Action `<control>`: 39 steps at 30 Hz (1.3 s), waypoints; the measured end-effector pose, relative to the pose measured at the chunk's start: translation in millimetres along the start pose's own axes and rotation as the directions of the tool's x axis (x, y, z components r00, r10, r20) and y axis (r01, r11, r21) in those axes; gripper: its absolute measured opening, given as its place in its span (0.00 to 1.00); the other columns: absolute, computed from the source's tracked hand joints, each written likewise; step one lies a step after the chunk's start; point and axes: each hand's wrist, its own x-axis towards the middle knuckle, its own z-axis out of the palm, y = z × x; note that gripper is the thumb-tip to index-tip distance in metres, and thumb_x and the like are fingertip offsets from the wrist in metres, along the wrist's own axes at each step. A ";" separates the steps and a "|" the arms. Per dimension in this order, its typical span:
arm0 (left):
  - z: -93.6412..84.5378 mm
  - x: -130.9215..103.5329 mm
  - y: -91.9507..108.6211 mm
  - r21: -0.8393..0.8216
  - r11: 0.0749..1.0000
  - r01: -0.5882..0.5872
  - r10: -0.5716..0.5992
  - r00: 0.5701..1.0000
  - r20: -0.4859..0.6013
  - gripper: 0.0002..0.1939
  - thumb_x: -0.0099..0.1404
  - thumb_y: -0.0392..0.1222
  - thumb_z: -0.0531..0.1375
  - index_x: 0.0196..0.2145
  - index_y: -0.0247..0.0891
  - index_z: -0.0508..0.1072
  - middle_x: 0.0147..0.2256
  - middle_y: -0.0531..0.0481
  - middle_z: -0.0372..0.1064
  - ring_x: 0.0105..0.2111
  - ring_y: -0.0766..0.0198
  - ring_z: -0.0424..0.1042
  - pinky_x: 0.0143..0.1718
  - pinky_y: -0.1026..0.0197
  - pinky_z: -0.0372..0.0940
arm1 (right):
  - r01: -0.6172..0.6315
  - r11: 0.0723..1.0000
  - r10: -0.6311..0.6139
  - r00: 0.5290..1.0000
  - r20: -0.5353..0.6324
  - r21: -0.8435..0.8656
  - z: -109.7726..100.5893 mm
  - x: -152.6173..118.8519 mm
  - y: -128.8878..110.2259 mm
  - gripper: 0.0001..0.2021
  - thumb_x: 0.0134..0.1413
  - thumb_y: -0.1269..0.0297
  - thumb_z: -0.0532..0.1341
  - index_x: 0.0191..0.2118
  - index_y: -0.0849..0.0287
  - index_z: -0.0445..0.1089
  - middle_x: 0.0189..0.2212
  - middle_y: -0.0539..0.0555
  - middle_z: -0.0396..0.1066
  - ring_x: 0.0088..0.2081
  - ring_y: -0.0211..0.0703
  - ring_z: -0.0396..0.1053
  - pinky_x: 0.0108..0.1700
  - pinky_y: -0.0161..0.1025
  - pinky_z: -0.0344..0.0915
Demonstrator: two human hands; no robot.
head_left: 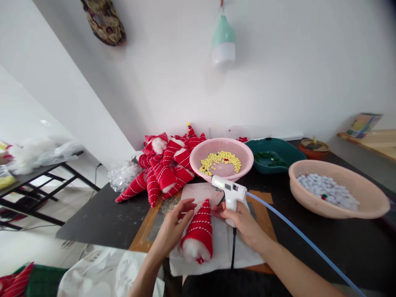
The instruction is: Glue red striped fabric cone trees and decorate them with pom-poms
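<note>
One red fabric cone point(201, 225) with white dashed stripes, lying on a white sheet point(224, 258) at the near edge of a black table point(102, 222), between the two hands; its long axis runs away from the person, the narrow tip pointing to the wall and leaning a little right, the broad end facing the person and showing white stuffing point(193, 248). One left hand point(177, 220), released, fingers loosely curved at the cone's left side; whether they touch the cloth cannot be told. One right hand point(243, 220), grasping the handle of a white glue gun point(228, 189), just right of the cone. The gun's nozzle points left and slightly away, beyond the cone's tip, so that its barrel lies across the cone's axis; a pale blue tube point(284, 217) leaves its rear toward the lower right, and a black cord point(234, 247) hangs from the handle. Behind, left: a heap of red cones point(165, 175), lying at mixed angles, beside crumpled clear plastic point(123, 175). Behind, centre: a pink basket point(222, 143) with yellow balls point(235, 161). Right of it: a green basin point(278, 148), then a peach basket point(309, 206) containing white balls point(328, 192).
</note>
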 end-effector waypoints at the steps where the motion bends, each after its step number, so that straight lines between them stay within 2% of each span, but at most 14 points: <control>1: -0.4 0.7 -3.8 -0.002 1.000 -0.006 0.006 1.000 -0.004 0.21 0.71 0.53 0.57 0.57 0.42 0.69 0.50 0.43 0.77 0.50 0.53 0.76 0.51 0.54 0.68 | -0.009 1.000 0.009 1.000 0.002 -0.019 -0.6 -0.7 0.4 0.08 0.39 0.69 0.67 0.26 0.57 0.67 0.34 0.57 0.80 0.47 0.56 0.76 0.53 0.50 0.71; 5: 0.1 1.5 -10.8 -0.037 0.999 0.011 -0.009 0.999 0.051 0.17 0.70 0.50 0.59 0.52 0.40 0.73 0.43 0.45 0.79 0.42 0.56 0.77 0.43 0.57 0.69 | -0.094 0.994 0.095 0.995 0.028 -0.051 -1.1 -3.4 1.7 0.08 0.39 0.67 0.67 0.28 0.58 0.67 0.36 0.58 0.80 0.45 0.57 0.77 0.49 0.51 0.72; 8: 0.9 1.1 -8.0 -0.038 0.999 0.028 -0.027 0.999 0.037 0.15 0.69 0.50 0.59 0.47 0.39 0.75 0.41 0.45 0.79 0.39 0.56 0.77 0.40 0.59 0.69 | -0.104 0.993 0.106 0.993 0.043 -0.059 -1.3 -4.0 2.1 0.08 0.39 0.68 0.66 0.29 0.58 0.68 0.37 0.57 0.80 0.46 0.56 0.77 0.49 0.50 0.71; 14: 0.7 5.4 -0.1 -0.024 1.000 -0.002 0.002 1.000 0.009 0.13 0.68 0.47 0.59 0.46 0.40 0.77 0.46 0.46 0.79 0.46 0.54 0.76 0.48 0.57 0.68 | 0.034 0.984 -0.030 0.999 0.023 -0.175 -1.3 1.1 9.2 0.05 0.42 0.67 0.66 0.26 0.57 0.68 0.31 0.54 0.77 0.44 0.54 0.76 0.45 0.45 0.70; 18: 0.5 10.3 -3.7 -0.033 0.999 0.001 0.000 0.999 0.049 0.11 0.68 0.47 0.59 0.42 0.40 0.79 0.43 0.47 0.79 0.45 0.54 0.77 0.51 0.55 0.68 | 0.015 0.979 -0.005 0.999 0.047 -0.206 -0.8 3.3 14.2 0.06 0.44 0.65 0.67 0.28 0.58 0.70 0.31 0.54 0.78 0.41 0.52 0.75 0.42 0.44 0.71; 21: -2.1 4.9 -7.1 -0.062 0.998 0.011 -0.013 1.000 -0.017 0.15 0.70 0.49 0.57 0.47 0.40 0.76 0.48 0.45 0.77 0.48 0.53 0.76 0.49 0.54 0.70 | 0.007 0.983 0.003 0.998 0.056 -0.181 -5.1 1.6 11.7 0.06 0.44 0.66 0.68 0.29 0.58 0.71 0.36 0.56 0.79 0.44 0.53 0.75 0.45 0.45 0.72; 23: -4.1 -7.2 -6.0 -0.066 0.998 0.021 -0.027 0.995 -0.094 0.17 0.71 0.50 0.56 0.50 0.40 0.74 0.50 0.44 0.75 0.49 0.54 0.76 0.48 0.54 0.70 | 0.044 0.989 -0.035 0.998 0.059 -0.144 -10.8 -1.5 7.0 0.05 0.43 0.68 0.68 0.29 0.58 0.71 0.43 0.56 0.78 0.47 0.53 0.75 0.48 0.46 0.71; 25: -5.0 -25.1 -1.0 -0.033 0.999 0.010 -0.016 0.987 -0.163 0.16 0.71 0.51 0.57 0.48 0.40 0.75 0.48 0.44 0.75 0.48 0.55 0.75 0.48 0.55 0.70 | 0.089 0.988 -0.081 0.995 0.067 -0.128 -17.7 -6.2 0.9 0.06 0.42 0.71 0.67 0.31 0.57 0.72 0.47 0.54 0.76 0.47 0.51 0.75 0.51 0.47 0.70; 27: -4.4 -44.5 7.3 0.035 0.998 -0.046 0.051 0.982 -0.180 0.14 0.72 0.51 0.57 0.46 0.42 0.76 0.48 0.45 0.75 0.47 0.56 0.75 0.47 0.56 0.69 | 0.102 0.987 -0.091 0.992 0.090 -0.126 -24.3 -12.3 -5.9 0.10 0.42 0.72 0.66 0.35 0.57 0.74 0.44 0.54 0.76 0.44 0.50 0.75 0.52 0.49 0.70; 30: -1.6 -65.9 20.2 0.160 0.971 -0.177 0.195 0.975 -0.106 0.12 0.71 0.47 0.60 0.50 0.46 0.75 0.53 0.47 0.73 0.53 0.55 0.72 0.53 0.54 0.67 | 0.070 0.994 -0.057 0.987 0.152 -0.087 -30.9 -22.6 -16.2 0.18 0.42 0.74 0.65 0.44 0.57 0.75 0.39 0.54 0.78 0.42 0.52 0.76 0.50 0.52 0.72; 32: 1.1 -71.9 25.1 0.234 0.941 -0.244 0.263 0.963 -0.052 0.15 0.71 0.45 0.61 0.54 0.49 0.73 0.56 0.47 0.72 0.57 0.54 0.69 0.58 0.51 0.64 | 0.047 0.997 -0.034 0.980 0.195 -0.064 -33.5 -28.8 -22.3 0.22 0.41 0.75 0.64 0.47 0.57 0.75 0.39 0.54 0.78 0.42 0.52 0.76 0.49 0.53 0.73; 35: 7.5 -74.0 25.3 0.315 0.899 -0.305 0.325 0.945 -0.015 0.16 0.71 0.42 0.61 0.56 0.50 0.72 0.56 0.48 0.72 0.58 0.55 0.69 0.61 0.49 0.62 | 0.043 0.997 -0.027 0.969 0.245 -0.059 -37.4 -36.4 -29.0 0.21 0.41 0.76 0.64 0.45 0.57 0.76 0.39 0.54 0.78 0.44 0.52 0.76 0.50 0.51 0.73; 39: 22.9 -77.2 20.7 0.404 0.839 -0.365 0.421 0.905 -0.056 0.15 0.70 0.37 0.62 0.53 0.49 0.73 0.52 0.49 0.74 0.54 0.57 0.72 0.59 0.51 0.63 | 0.073 0.990 -0.041 0.967 0.253 -0.118 -46.1 -46.0 -35.1 0.19 0.42 0.74 0.65 0.44 0.57 0.77 0.40 0.55 0.78 0.42 0.51 0.75 0.48 0.48 0.72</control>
